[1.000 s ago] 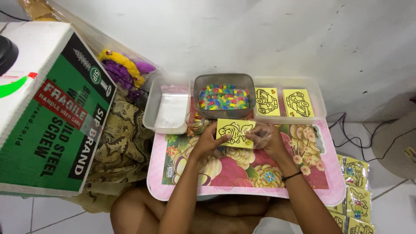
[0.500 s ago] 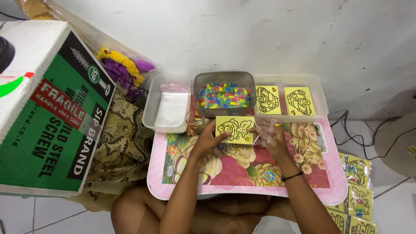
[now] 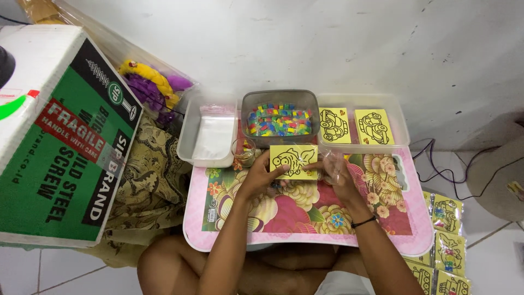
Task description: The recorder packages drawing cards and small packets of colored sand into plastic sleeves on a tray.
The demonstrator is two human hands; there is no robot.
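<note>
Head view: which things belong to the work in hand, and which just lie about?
In hand: left hand and right hand holding yellow card; clear bag; tub of coloured pieces; floral tray.

Lying about: cardboard box; yellow-purple toy; cable.

The near half of the floral lap desk [image 3: 305, 218] lies open between the forearms, giving a hand room to move. Its far edge is walled by three tubs: a clear tub [image 3: 210, 136], a grey tub of coloured pieces [image 3: 279, 117] and a clear tub of yellow cards [image 3: 363, 124]. A large cardboard box [image 3: 54, 136] blocks the left side, and packets [image 3: 445, 240] lie on the floor to the right.
</note>
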